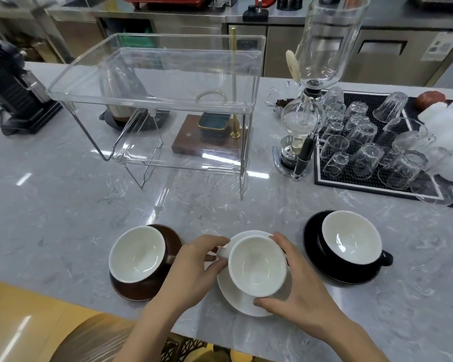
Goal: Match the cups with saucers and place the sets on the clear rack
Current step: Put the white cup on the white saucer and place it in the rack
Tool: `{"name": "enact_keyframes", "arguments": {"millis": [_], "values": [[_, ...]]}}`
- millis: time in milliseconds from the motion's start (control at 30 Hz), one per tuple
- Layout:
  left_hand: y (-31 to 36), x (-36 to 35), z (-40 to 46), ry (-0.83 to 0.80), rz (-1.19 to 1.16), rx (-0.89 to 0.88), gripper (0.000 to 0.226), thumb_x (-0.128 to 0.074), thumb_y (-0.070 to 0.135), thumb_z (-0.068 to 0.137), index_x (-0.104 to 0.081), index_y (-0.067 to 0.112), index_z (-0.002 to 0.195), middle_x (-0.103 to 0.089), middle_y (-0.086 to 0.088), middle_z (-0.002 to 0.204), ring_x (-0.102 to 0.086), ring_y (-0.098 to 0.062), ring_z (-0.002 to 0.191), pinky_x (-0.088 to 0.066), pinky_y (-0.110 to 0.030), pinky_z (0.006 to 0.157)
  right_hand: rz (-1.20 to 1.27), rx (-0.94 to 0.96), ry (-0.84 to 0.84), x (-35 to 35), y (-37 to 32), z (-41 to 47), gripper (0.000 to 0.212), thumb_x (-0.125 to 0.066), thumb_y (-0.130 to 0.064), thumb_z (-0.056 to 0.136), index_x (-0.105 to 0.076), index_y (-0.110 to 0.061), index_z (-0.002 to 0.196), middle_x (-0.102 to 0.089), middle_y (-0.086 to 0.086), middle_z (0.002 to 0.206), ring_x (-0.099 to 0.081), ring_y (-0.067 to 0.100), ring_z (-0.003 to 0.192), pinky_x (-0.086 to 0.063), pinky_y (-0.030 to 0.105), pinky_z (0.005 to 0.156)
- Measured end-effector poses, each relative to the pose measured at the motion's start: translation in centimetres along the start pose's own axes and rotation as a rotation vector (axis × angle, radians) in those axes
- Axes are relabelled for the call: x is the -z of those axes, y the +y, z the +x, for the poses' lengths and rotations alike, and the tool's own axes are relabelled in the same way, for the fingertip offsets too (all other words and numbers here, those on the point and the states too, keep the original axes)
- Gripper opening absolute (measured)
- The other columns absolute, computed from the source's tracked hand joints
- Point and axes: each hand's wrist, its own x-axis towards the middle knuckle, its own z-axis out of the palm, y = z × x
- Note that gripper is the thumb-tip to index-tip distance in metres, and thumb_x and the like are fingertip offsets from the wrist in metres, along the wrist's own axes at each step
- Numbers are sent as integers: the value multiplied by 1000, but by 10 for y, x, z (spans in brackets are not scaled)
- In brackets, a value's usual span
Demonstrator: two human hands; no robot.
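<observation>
1. Cups and saucers first, from your head camera: the white cup (pixel 256 266) sits on the white saucer (pixel 236 296) at the near edge of the grey marble counter (pixel 63 218), right in front of you.
2. Your left hand (pixel 194 267) pinches the white cup's handle between thumb and fingers, on the cup's left side.
3. Your right hand (pixel 298 288) wraps the cup's right side, fingers curled round the far rim and the thumb lying against the near rim, over the saucer.
4. Left of that set, the brown cup (pixel 137 257) sits on the brown saucer (pixel 141 291), its white inside facing up and its handle partly hidden behind your left hand.
5. Right of you, the black cup (pixel 351 241) sits on the black saucer (pixel 314 246), handle pointing right.
6. Clear rack (pixel 154 100) stands further back on the counter, well apart from all three sets, with nothing on its top tray.
7. Beyond the rack's right side stands a glass siphon brewer (pixel 309 105), and next to it a black mat (pixel 372 178) crowded with upturned glasses (pixel 364 160).
8. Far left, a black machine (pixel 13 95) sits at the counter's edge.
</observation>
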Motion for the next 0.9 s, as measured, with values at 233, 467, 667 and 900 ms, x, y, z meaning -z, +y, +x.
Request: {"name": "enact_keyframes", "arguments": {"millis": [233,467,667,900], "values": [[-2,-13,-24,144,-103,94,40,-70,27,91,-59,31,129,-62,22,122,-58,6,114,-51,-17,95,124,-81,8,5,-1,-7,120,-90,-48,50,-16,-54,145,-28,-41,145,-30,-16,134,-31,19,107],[-7,-32,-50,240,-176,199,43,-71,23,89,-59,39,126,-62,21,122,-59,6,113,-50,-14,90,105,-95,128,8,6,-16,97,-88,-52,56,-33,-53,136,-31,-37,146,-24,-21,134,-23,1,99],[-7,-36,-55,267,-302,341,34,-72,24,89,-62,29,121,-66,18,114,-63,11,100,-52,-7,74,171,-174,173,5,14,-27,81,-87,-42,67,-38,-56,129,-37,-38,139,-33,-17,131,-30,5,97],[-4,-36,-53,228,-509,500,48,-81,36,79,-64,25,122,-69,7,112,-71,-12,98,-64,-34,76,458,-317,299,-1,17,-26,44,-70,-25,86,-55,-26,128,-60,-20,124,-58,-10,113,-51,11,89]]}}
